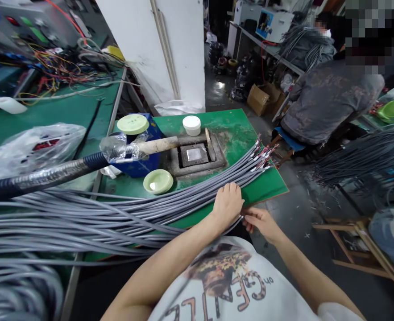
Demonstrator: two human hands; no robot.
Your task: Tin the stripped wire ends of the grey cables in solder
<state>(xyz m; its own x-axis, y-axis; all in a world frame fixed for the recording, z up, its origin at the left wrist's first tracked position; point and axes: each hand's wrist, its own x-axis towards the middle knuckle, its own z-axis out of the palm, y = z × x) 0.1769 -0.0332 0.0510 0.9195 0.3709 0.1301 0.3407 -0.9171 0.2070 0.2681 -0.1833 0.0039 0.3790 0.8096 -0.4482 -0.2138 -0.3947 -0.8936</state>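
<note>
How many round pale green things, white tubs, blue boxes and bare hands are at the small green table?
Round pale green things: 2
White tub: 1
Blue box: 1
Bare hands: 2
Total: 6

Cool light brightened the pillar (187, 49) near twelve o'clock and glared off dim floor (219, 85) toward one; edges stretched, two o'clock pixelated.

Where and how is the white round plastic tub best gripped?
Probably by its curved side wall, just below the lid rim, coming from above: the white round plastic tub stands upright, and the dark square metal frame lies close on its near side.
</note>
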